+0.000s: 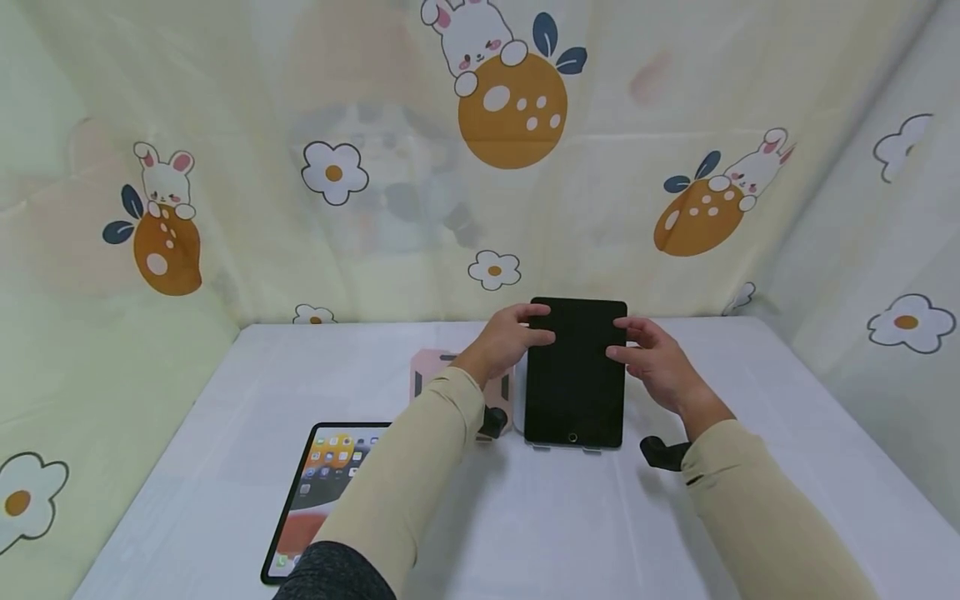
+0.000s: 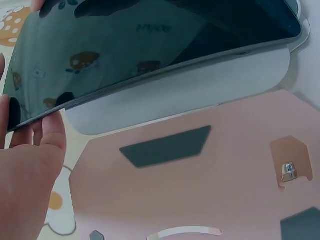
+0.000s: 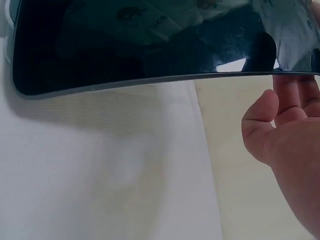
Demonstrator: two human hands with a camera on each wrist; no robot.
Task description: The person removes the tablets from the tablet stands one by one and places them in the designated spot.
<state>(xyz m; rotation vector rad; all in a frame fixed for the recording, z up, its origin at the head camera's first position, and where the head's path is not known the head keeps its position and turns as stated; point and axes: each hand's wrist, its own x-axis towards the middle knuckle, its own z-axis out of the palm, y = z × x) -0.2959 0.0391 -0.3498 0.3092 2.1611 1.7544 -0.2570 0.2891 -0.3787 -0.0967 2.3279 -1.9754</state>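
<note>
Hands meet on a dark-screened tablet [image 1: 574, 375] that stands tilted back on a low stand [image 1: 564, 449] near the middle of a white table [image 1: 750, 467]. The tablet's screen is black and switched off, with its round home button at the lower edge, closest to the person.

The left hand [image 1: 508, 337] rests at the tablet's upper left edge, fingers reaching over onto the glass. In the left wrist view, the fingers [image 2: 50, 131] lie fairly straight against the tablet [image 2: 150, 45] edge, touching it from behind, not curled round it. The right hand [image 1: 660, 362] is at the tablet's right edge, fingers stretched out toward the screen. In the right wrist view, the thumb and fingers [image 3: 290, 107] sit just beneath the tablet [image 3: 140, 45] edge, loosely spread; whether they press the edge I cannot tell. Both arms wear beige sleeves.

Just left of the tablet, partly behind the left forearm, lies a pink case [image 1: 435, 375] with dark patches; the left wrist view shows the case [image 2: 200, 185] lying flat directly below the raised tablet. Nearer the person, at the left, a second tablet [image 1: 322, 487] lies flat with its screen lit, showing app icons. A curtain [image 1: 510, 108] printed with rabbits, oranges and flowers hangs behind and beside the table.
</note>
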